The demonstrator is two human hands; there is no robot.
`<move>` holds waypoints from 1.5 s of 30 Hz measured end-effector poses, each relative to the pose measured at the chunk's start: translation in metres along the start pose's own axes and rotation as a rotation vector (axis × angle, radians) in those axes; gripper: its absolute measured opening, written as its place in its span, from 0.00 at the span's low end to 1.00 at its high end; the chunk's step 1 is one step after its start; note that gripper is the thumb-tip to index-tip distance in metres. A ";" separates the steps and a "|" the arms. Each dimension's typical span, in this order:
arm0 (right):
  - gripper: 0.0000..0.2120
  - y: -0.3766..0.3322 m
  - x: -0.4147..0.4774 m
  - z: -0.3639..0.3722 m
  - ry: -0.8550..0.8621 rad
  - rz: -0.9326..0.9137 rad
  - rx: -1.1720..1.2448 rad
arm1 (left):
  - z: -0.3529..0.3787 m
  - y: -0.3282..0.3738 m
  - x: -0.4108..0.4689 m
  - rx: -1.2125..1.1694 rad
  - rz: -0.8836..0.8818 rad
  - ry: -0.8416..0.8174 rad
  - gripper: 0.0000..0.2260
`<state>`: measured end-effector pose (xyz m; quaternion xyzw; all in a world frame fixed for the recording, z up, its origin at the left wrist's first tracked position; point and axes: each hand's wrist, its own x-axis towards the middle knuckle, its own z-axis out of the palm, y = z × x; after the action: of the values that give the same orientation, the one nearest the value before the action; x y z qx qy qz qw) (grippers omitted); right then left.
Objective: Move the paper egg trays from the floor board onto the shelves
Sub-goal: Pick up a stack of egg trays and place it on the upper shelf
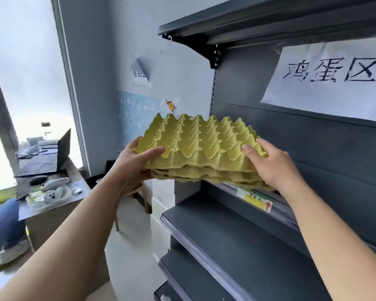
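A stack of yellow-green paper egg trays (201, 142) sits at the left front corner of a dark grey shelf (267, 198), overhanging its edge. My left hand (137, 161) grips the stack's left front corner, thumb on top and fingers underneath. My right hand (269, 164) grips the right front edge, fingers curled over the top tray. The stack's back right part lies over the shelf; whether it rests fully on it cannot be told.
Two lower grey shelves (237, 242) stick out below. An upper shelf (269, 20) hangs above on a black bracket. A white paper sign (330, 81) is on the back panel. At left stands a desk (52, 192) with a laptop (50, 157); a seated person's leg (4, 222) shows beside it.
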<state>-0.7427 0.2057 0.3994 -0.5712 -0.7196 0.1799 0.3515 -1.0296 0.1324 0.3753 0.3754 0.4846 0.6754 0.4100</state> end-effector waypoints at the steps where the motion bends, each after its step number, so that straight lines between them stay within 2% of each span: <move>1: 0.34 -0.002 0.008 0.005 0.018 0.035 -0.011 | -0.001 0.001 0.019 0.023 -0.006 -0.036 0.31; 4: 0.36 -0.004 0.031 0.021 0.067 0.130 -0.044 | -0.004 -0.002 0.075 0.070 -0.031 -0.138 0.26; 13: 0.38 0.000 0.071 0.059 0.154 0.291 -0.148 | -0.002 -0.029 0.192 0.147 -0.102 -0.293 0.42; 21: 0.34 -0.004 0.093 0.084 0.171 0.323 -0.214 | 0.001 -0.046 0.248 0.225 -0.010 -0.279 0.24; 27: 0.34 -0.007 0.107 0.098 0.199 0.368 -0.269 | -0.004 -0.062 0.278 0.394 0.035 -0.301 0.22; 29: 0.35 -0.010 0.109 0.100 0.215 0.389 -0.303 | -0.008 -0.063 0.285 0.525 0.115 -0.276 0.23; 33: 0.32 -0.023 0.097 0.103 0.272 0.360 -0.399 | -0.008 -0.058 0.288 0.877 0.361 -0.167 0.32; 36: 0.27 -0.038 0.077 0.107 0.350 0.295 -0.467 | -0.003 -0.051 0.275 1.028 0.668 -0.160 0.26; 42: 0.19 -0.070 0.005 0.112 0.414 0.312 -0.598 | 0.012 -0.051 0.209 0.907 0.965 -0.452 0.18; 45: 0.21 -0.067 -0.039 0.112 0.439 0.370 -0.654 | 0.024 -0.060 0.163 0.859 1.046 -0.623 0.17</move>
<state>-0.8649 0.1658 0.3546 -0.7964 -0.5325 -0.1232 0.2587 -1.0593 0.3021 0.3416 0.8583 0.3253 0.3957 -0.0293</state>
